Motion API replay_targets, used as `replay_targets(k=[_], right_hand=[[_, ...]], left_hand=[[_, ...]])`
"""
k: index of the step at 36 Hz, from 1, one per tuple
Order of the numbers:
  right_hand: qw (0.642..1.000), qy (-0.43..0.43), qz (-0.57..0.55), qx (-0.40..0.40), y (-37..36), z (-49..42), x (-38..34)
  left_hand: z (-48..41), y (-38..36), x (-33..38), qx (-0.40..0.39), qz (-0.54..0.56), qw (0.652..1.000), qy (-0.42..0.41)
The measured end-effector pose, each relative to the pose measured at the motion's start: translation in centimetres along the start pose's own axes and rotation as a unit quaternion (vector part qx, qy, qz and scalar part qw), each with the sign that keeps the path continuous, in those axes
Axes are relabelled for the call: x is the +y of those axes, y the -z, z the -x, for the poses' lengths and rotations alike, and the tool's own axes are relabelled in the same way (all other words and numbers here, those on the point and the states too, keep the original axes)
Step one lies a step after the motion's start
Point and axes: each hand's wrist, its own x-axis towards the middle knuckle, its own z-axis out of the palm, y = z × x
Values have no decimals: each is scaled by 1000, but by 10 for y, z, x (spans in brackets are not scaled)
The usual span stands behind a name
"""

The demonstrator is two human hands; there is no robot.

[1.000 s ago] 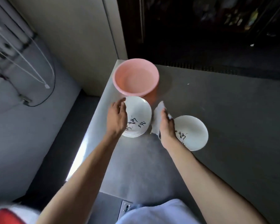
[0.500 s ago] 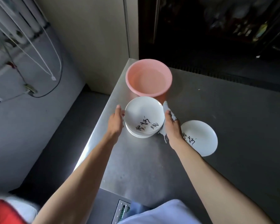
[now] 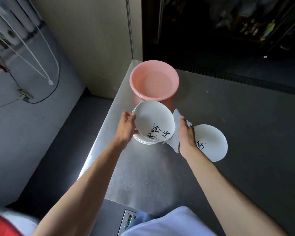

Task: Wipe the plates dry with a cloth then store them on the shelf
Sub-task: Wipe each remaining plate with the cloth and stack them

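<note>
At a steel bench (image 3: 143, 176), the left hand (image 3: 126, 128) pinches the rim of the top plate (image 3: 154, 121), tilted off its stack (image 3: 143, 141) below a pink basin (image 3: 154, 80). The right hand (image 3: 186, 135) clutches the cloth (image 3: 175, 128) beside a lone plate (image 3: 211, 142). Glazed and likely wet, plates look slippery, breakable, best held by the rim; no shelf shows.

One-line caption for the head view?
Left hand tilts top white plate off its stack; right hand holds white cloth.
</note>
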Motion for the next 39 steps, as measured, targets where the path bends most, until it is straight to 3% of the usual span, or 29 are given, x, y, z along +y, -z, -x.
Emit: replay_targets(k=[7, 12, 15, 18, 21, 24, 28, 35, 39], right_hand=[[999, 4, -19, 40, 31, 8, 5], [983, 135, -64, 106, 62, 22, 4], [963, 241, -66, 96, 82, 31, 10], [945, 323, 12, 46, 103, 40, 22], [957, 263, 111, 53, 119, 30, 65], [933, 266, 232, 72, 130, 32, 107], [938, 201, 278, -53, 126, 31, 149], [815, 287, 447, -230, 132, 23, 210], [779, 283, 459, -319, 160, 34, 212]], left_hand=[[18, -24, 3, -91, 72, 993, 1], [34, -53, -5, -165, 88, 982, 35], [47, -76, -13, -197, 84, 976, 46], [63, -96, -29, -231, 76, 968, 70], [77, -112, -53, -273, 68, 954, 98], [93, -120, -77, -285, 44, 948, 134], [110, -122, -114, -291, -10, 941, 173], [119, -112, -150, -255, 14, 937, 237], [115, -102, -161, -214, 31, 943, 253]])
